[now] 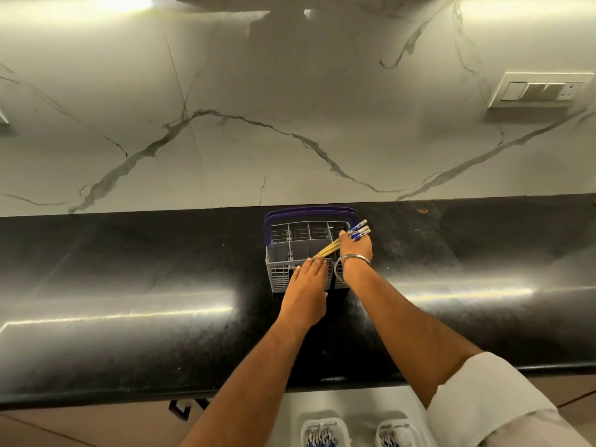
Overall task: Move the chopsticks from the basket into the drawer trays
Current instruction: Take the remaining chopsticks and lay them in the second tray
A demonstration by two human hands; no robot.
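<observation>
A bundle of chopsticks (pixel 342 241) is grasped by the right hand (pixel 356 250) above the basket (pixel 283 253) on the tabletop (pixel 129 269). The left hand (pixel 306 279), fingers (pixel 314 262) extended, is laid on the basket's near rim.

Overhead light was warm and bright; glare streaked the black counter (pixel 129 272); wide-angle distortion bowed its edges.

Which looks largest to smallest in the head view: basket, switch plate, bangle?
1. Basket
2. Switch plate, clearly smaller in the picture, though it sits farther away
3. Bangle on the right wrist
</observation>
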